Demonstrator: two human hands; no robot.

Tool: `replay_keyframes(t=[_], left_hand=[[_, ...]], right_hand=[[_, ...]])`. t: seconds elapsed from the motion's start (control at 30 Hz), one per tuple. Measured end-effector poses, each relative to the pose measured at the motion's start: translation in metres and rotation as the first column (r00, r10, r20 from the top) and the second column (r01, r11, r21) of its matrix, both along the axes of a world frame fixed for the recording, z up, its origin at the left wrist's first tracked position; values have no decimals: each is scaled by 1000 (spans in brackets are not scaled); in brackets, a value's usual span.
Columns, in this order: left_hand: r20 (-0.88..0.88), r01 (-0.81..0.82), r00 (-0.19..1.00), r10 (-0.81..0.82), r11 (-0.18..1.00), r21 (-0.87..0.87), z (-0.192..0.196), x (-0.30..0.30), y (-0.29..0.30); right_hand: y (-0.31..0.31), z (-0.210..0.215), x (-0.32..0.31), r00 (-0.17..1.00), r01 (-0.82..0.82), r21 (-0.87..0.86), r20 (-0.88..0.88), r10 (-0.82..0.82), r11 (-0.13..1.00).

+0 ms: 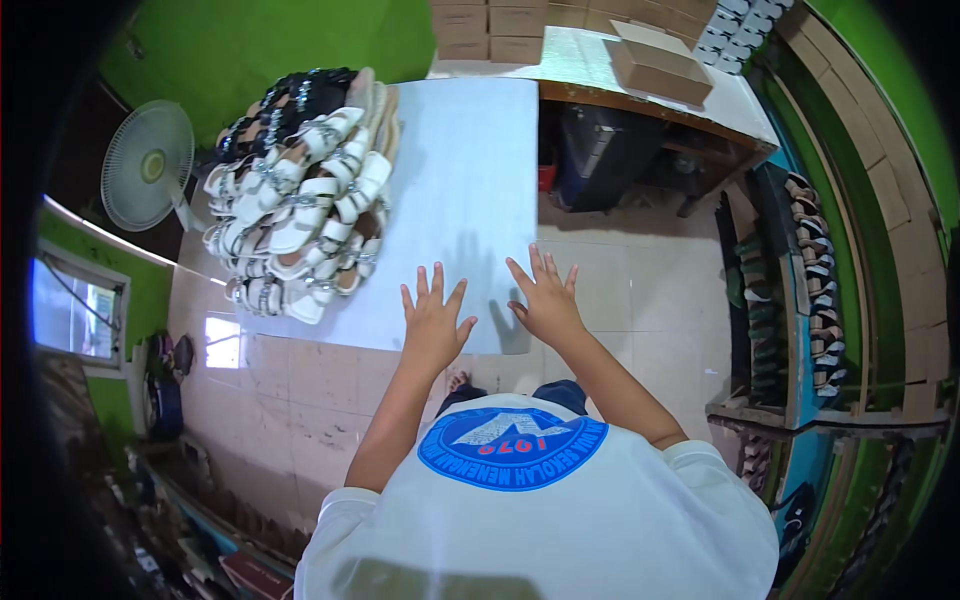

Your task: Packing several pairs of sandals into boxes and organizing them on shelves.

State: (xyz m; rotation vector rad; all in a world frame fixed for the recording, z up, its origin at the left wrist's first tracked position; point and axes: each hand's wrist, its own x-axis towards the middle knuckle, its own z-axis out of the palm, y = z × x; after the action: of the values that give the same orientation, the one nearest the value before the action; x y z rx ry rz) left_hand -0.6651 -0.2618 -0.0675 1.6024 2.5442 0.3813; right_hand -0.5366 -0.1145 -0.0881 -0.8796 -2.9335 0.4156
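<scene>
1. While both hands hover spread and empty, left hand (434, 322) and right hand (545, 300) sit over the near edge of the flat white rectangular table (470, 150).
2. The heaped white strappy sandals (300, 200) on the table's left could slide off if jostled.

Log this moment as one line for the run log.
left hand: flat, open, on white table | right hand: same | sandals pile: table's left, untouched

Green walls (250, 40), tiled floor (300, 400) (a fan (148, 165) stands left).
</scene>
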Motion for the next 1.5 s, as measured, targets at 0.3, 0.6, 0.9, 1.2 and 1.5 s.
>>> replay_keyframes(t=[0.3, 0.6, 0.9, 1.2, 1.5], left_hand=[[-238, -105, 954, 184, 945, 308, 57, -132, -74], [-254, -324, 850, 462, 838, 440, 88, -228, -93], [-117, -470, 846, 520, 831, 297, 88, -259, -85], [64, -561, 826, 560, 807, 183, 94, -272, -83], [186, -514, 858, 480, 781, 355, 80, -283, -80]], right_hand=[[-45, 43, -124, 987, -117, 37, -105, 120, 992], [-26, 80, -194, 983, -130, 93, -115, 140, 987], [-1, 84, -252, 965, -128, -33, -237, 117, 991], [37, 89, -332, 959, -154, -52, -247, 137, 987], [56, 89, -359, 958, -239, -349, -234, 163, 906]])
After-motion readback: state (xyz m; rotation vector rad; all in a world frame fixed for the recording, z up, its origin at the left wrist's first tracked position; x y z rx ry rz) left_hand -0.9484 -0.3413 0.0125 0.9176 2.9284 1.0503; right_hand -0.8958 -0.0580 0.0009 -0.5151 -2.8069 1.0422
